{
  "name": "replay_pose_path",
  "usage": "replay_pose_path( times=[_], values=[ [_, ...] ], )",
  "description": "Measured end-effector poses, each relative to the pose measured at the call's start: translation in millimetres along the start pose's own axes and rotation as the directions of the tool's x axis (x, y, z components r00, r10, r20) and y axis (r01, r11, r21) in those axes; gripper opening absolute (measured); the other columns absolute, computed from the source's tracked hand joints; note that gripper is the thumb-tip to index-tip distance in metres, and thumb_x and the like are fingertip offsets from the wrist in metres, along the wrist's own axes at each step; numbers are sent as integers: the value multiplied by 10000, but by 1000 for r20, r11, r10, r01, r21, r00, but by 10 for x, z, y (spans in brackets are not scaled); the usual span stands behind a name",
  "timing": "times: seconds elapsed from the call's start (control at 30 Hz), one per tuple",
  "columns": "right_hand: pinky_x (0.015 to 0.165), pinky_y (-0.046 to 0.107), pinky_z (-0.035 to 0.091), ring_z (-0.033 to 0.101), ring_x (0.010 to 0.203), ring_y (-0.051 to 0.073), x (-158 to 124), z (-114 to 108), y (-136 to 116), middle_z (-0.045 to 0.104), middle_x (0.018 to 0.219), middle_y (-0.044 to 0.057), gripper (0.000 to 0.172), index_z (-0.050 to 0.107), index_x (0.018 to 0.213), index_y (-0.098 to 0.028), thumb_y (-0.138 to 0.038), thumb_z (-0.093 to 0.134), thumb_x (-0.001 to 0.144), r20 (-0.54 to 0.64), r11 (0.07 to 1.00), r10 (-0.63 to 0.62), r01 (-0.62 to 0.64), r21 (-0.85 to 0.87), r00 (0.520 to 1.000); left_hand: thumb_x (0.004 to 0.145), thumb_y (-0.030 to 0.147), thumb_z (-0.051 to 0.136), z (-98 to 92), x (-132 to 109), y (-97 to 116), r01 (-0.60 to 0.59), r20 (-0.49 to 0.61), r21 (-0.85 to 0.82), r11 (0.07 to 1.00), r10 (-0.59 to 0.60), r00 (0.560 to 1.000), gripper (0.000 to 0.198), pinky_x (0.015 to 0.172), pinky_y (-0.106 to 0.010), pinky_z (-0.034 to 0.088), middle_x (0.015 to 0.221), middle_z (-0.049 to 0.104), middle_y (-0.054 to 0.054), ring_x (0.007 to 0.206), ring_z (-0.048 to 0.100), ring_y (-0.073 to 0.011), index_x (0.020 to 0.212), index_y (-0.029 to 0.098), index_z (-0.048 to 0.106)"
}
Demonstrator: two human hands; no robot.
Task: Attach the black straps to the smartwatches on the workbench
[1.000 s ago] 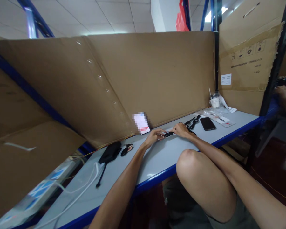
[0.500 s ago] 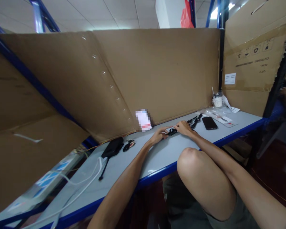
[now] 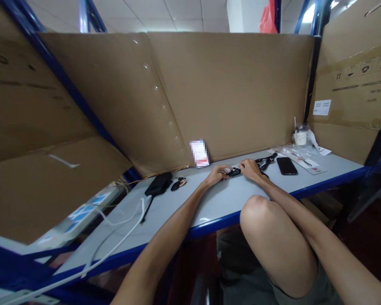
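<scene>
My left hand (image 3: 218, 173) and my right hand (image 3: 250, 168) meet over a small black part (image 3: 234, 171) on the grey shelf table (image 3: 216, 201). Both hands pinch it from either side, fingers curled. More black strap-like pieces (image 3: 266, 160) lie just behind my right hand. My bare knee (image 3: 260, 209) rises in front of the table's blue edge.
A black phone (image 3: 286, 165) lies right of the hands, with clear plastic bags (image 3: 296, 153) and a white cup (image 3: 300, 136) beyond. A black pouch (image 3: 158, 185), a small dark oval item (image 3: 179, 183) and a white cable (image 3: 127, 231) lie left. Cardboard sheets (image 3: 228, 93) wall the back.
The camera has swung to the left and slightly down, so the scene shifted right in view. Both hands stay pinched on the small black part at the same spot on the table.
</scene>
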State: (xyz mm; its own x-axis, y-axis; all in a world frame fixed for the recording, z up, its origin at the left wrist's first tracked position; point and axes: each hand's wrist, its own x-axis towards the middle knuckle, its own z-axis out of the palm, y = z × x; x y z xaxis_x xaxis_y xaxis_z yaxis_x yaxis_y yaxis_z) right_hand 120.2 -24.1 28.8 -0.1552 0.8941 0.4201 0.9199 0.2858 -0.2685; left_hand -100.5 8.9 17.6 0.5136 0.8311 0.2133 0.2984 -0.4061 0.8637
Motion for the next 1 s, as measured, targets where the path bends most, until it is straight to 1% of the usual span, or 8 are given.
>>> replay_pose_path(
  times=[0.13, 0.23, 0.3, 0.43, 0.5, 0.7, 0.83, 1.0],
  values=[
    [997, 271, 413, 653, 1136, 230, -1, -16, -22, 773, 1124, 154, 320, 800, 1023, -154, -300, 517, 1049, -83, 1000, -23, 21, -20, 996, 620, 175, 681, 0, 54, -94, -15, -42, 16, 1000, 16, 999, 284, 543, -240, 404, 743, 639, 0, 538, 525, -102, 898, 128, 714],
    [991, 277, 423, 650, 1128, 231, -7, -27, -43, 769, 1112, 149, 325, 786, 1021, -156, -308, 501, 1055, -85, 1000, -4, 1, -27, 996, 601, 150, 673, 0, 83, -177, -24, -102, 31, 999, 27, 994, 261, 531, -235, 407, 779, 627, 7, 559, 551, -112, 862, 151, 658],
    [958, 271, 435, 651, 1134, 223, -17, -22, -66, 764, 1131, 140, 304, 771, 1059, -163, -287, 494, 1052, -74, 1000, -1, -1, -24, 997, 602, 131, 662, 3, 86, -212, -19, -129, 45, 999, 24, 991, 341, 533, -240, 418, 808, 632, 9, 561, 570, -118, 942, 157, 649],
    [909, 265, 447, 665, 1117, 213, -48, 28, -130, 757, 1156, 114, 251, 736, 1133, -184, -248, 517, 1030, -17, 998, -64, 64, -7, 998, 637, 100, 643, 9, 74, -229, -10, -129, 108, 994, 24, 991, 632, 573, -258, 454, 856, 674, 6, 550, 581, -120, 1267, 158, 633],
    [899, 278, 456, 668, 1109, 223, -64, 59, -159, 749, 1172, 111, 237, 717, 1160, -189, -282, 549, 1021, 10, 996, -88, 88, -3, 996, 659, 97, 656, 8, 72, -226, -21, -124, 148, 989, 39, 991, 682, 607, -259, 467, 858, 694, -1, 575, 581, -122, 1337, 161, 633],
    [918, 300, 471, 666, 1113, 232, -91, 96, -185, 727, 1212, 103, 273, 660, 1243, -196, -299, 589, 1001, 22, 992, -124, 124, 19, 992, 724, 143, 701, 7, 84, -219, -109, -99, 284, 953, 142, 985, 572, 709, -276, 497, 865, 727, -24, 694, 587, -153, 1294, 190, 732],
    [930, 305, 472, 669, 1099, 233, -93, 101, -180, 721, 1220, 107, 260, 672, 1230, -196, -263, 572, 999, 30, 993, -119, 119, 4, 992, 740, 162, 701, 7, 81, -203, -108, -104, 325, 940, 149, 983, 548, 713, -278, 497, 885, 734, -30, 709, 586, -161, 1285, 196, 740],
    [915, 303, 477, 664, 1103, 237, -105, 101, -186, 722, 1210, 105, 293, 665, 1256, -198, -340, 585, 1013, 27, 990, -138, 138, 16, 990, 754, 164, 686, 0, 69, -185, -119, -76, 342, 932, 154, 985, 526, 720, -278, 493, 886, 729, -37, 708, 578, -159, 1274, 201, 748]
  ],
)
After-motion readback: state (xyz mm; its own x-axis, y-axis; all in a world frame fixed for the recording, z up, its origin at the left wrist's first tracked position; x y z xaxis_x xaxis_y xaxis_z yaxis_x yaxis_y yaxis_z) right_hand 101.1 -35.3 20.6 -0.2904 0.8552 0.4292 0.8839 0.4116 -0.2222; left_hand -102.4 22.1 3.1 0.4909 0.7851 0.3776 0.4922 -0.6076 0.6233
